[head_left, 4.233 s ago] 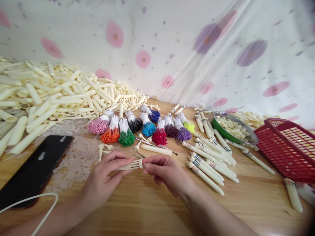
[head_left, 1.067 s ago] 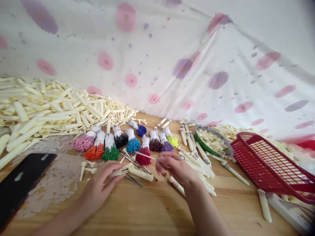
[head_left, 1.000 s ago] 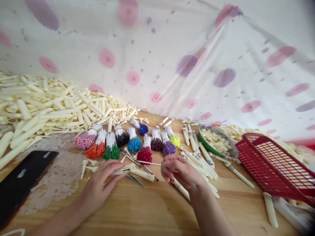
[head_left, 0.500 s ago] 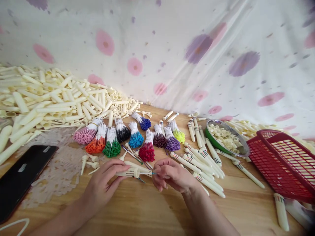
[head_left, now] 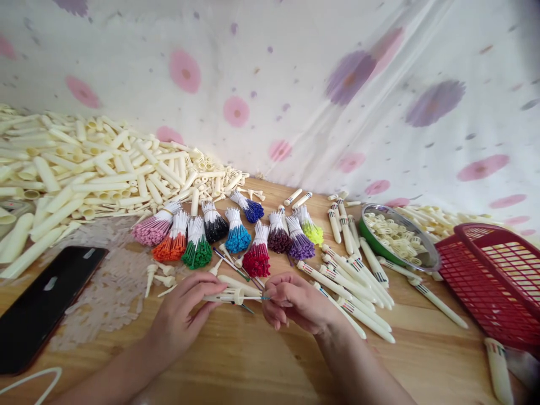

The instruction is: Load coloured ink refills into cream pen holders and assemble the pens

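My left hand (head_left: pixel 181 309) pinches a cream slotted pen part (head_left: pixel 238 296) by its left end, holding it level just above the table. White refill stems reach from that part toward my right hand (head_left: pixel 297 301). Its curled fingers close on a thin pen refill (head_left: pixel 265 298) with a blue-green end; most of what lies inside the fingers is hidden. A dark-tipped refill (head_left: pixel 248 308) sticks out below the pen part. Just beyond the hands stand bundles of coloured refills, among them a red bundle (head_left: pixel 256 252) and a green bundle (head_left: pixel 196 244).
Cream pen tubes (head_left: pixel 105 169) heap up at the back left. A black phone (head_left: pixel 46 304) lies on the left beside clear plastic pieces (head_left: pixel 101 304). Several pens (head_left: pixel 354 287), a green-sided bowl (head_left: pixel 386 254) of small parts and a red basket (head_left: pixel 493 281) occupy the right.
The view has shifted slightly, so the table things sit a little further right. Both hands keep nearly the same pose, with the pen part and refill still between them.
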`<state>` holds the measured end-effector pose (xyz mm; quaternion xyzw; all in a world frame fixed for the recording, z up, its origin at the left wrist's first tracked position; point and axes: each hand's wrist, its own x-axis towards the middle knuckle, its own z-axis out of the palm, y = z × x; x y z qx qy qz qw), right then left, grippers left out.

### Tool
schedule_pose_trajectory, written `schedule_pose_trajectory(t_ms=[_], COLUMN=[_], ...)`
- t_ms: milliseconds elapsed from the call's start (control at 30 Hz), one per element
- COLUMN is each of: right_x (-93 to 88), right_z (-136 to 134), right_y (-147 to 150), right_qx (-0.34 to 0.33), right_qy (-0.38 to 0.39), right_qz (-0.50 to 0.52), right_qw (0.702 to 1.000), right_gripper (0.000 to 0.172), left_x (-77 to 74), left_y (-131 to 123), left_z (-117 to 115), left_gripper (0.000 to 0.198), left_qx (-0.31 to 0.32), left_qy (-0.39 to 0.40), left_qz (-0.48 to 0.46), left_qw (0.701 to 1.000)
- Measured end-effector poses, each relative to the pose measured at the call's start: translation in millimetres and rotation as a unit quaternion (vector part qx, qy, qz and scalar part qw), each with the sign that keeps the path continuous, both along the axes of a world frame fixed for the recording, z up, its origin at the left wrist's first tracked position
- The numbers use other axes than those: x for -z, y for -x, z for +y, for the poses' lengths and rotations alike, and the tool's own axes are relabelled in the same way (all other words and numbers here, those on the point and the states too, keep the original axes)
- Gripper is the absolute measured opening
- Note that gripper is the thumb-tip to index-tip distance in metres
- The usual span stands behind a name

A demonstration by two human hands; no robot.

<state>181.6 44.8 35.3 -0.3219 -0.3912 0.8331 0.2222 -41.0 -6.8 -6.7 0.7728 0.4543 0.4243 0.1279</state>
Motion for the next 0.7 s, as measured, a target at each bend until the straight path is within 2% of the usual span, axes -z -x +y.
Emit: schedule_pose_trajectory(t_ms=[267,567,700], right_x=[-11.8,-11.2,-12.2], right_z=[-3,-9,-9], right_y=[-9,-6,-12], right_qx=[0.02,0.01,0.012], right_qy=[-0.012,-0.045,-0.044], right_qz=[-0.01,-0.056,-0.044], right_qw=[1.0,0.997,0.998], right_gripper=[0.021,0.02,0.02], left_x=[0.3,-0.4,-0.1], left_y=[-1,-3,-2], left_z=[0,-2,-2], left_gripper=[0.024,0.024,0.024], left_qx=[0.01,0.01,0.01], left_qy=[0.002,-0.009,-0.005], left_qz=[0.0,0.014,0.009], left_qw=[1.0,1.0,1.0])
